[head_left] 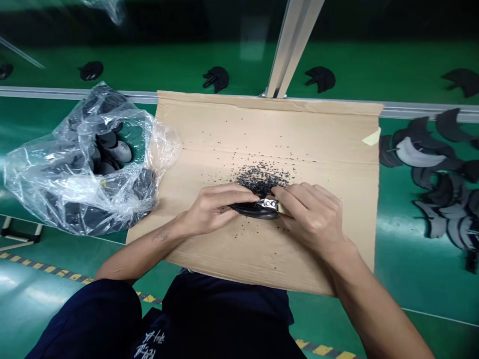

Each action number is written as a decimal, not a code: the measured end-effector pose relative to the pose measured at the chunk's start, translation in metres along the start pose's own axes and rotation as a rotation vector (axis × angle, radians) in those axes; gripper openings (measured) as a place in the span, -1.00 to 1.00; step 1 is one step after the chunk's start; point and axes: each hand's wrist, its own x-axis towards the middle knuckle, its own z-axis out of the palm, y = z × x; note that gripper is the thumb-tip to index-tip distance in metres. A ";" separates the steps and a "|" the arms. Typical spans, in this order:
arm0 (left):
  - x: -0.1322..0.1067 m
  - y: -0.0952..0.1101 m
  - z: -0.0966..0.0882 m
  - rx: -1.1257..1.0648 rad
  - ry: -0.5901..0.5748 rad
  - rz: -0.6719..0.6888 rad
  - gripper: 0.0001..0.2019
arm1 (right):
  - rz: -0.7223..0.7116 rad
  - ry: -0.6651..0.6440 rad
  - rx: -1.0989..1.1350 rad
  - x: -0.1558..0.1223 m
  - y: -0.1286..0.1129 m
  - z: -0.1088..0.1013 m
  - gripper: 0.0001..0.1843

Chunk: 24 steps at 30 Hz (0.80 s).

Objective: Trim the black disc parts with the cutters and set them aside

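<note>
Black crescent [249, 210], matte and rubbery, sits at the middle of the cardboard, held just above it between both hands. Left hand [213, 209] lies over it, fingers [239, 195] together and pressed along its top. Right hand [310, 219] curls its fingers [295, 199] close together around a small metal tool [269, 203], whose shiny head with round holes touches the crescent's edge; a pale grip shows beside it. Crumbs [262, 179], black and gritty, heap just beyond the hands and scatter across flat, creased cardboard [329, 149]. To the left, a crinkled clear bag [48, 184] of dark pieces rests against the cardboard. To the right, grey and black crescents [441, 169] pile on the green belt [149, 65], and a metal rail [75, 93] runs behind the cardboard.
</note>
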 end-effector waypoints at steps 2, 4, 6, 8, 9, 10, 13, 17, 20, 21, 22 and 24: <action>-0.001 0.000 0.000 -0.002 0.002 0.006 -0.66 | 0.003 0.000 -0.008 0.000 -0.001 0.000 -0.83; -0.002 0.000 -0.001 -0.004 0.001 0.004 -0.64 | 0.014 -0.010 0.000 0.000 -0.002 0.000 -0.80; -0.002 -0.001 -0.001 -0.012 -0.002 -0.001 -0.62 | 0.035 -0.023 0.042 -0.001 -0.002 0.002 -0.79; -0.002 -0.003 0.000 -0.028 -0.008 -0.002 -0.61 | 0.072 -0.030 0.147 -0.002 -0.003 0.005 -0.80; -0.001 -0.003 0.001 -0.034 -0.011 0.003 -0.61 | 0.093 -0.036 0.232 -0.003 -0.003 0.006 -0.81; 0.000 -0.003 0.002 -0.038 -0.014 0.009 -0.62 | 0.115 -0.040 0.333 -0.003 -0.003 0.007 -0.81; 0.003 0.004 -0.001 -0.008 -0.040 0.000 -0.64 | 0.165 -0.030 0.586 -0.003 0.000 0.008 -0.84; 0.010 0.024 -0.034 0.098 -0.194 -0.123 -0.65 | 0.170 0.008 0.488 -0.004 0.012 0.007 -0.88; 0.022 0.030 -0.080 0.236 -0.326 -0.189 -0.71 | 0.128 0.070 0.351 -0.007 0.021 0.014 -0.89; 0.029 0.026 -0.099 0.311 -0.337 -0.190 -0.69 | 0.114 0.093 0.328 -0.008 0.023 0.018 -0.88; 0.037 0.018 -0.118 0.399 -0.328 -0.185 -0.65 | 0.099 0.111 0.309 -0.008 0.024 0.021 -0.87; 0.057 -0.008 -0.158 0.607 -0.275 -0.157 -0.61 | 0.067 0.133 0.282 -0.008 0.024 0.026 -0.86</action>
